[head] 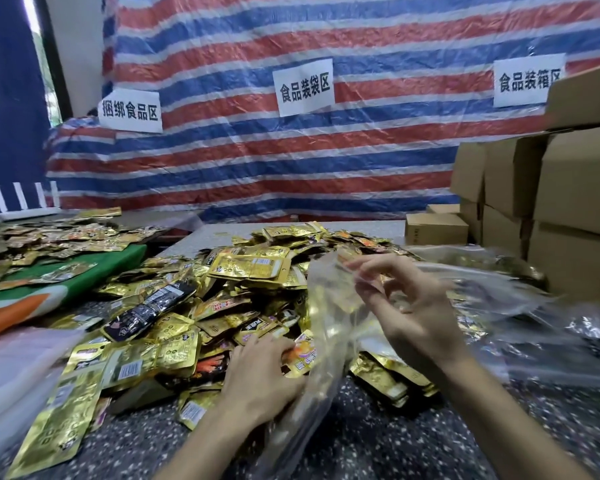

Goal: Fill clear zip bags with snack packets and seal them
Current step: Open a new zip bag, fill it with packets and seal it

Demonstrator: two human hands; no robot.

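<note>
1. Right hand (420, 306) is pinching the top edge of the bag (326, 306) between thumb and fingertips, holding its mouth up over the pile (222, 289).
2. Left hand (260, 372) is curling its fingers round an orange packet (303, 353) at the pile's near edge, just beside the bag.
3. Bag is hanging down toward the bench (378, 438), unsealed. Gold showing through it seems to be the pile behind, so filling is judged to be barely starting.
4. Loading and sealing are remaining.
5. Plastic (520, 299) is lying to the right; whether it is filled bags cannot be told.
</note>
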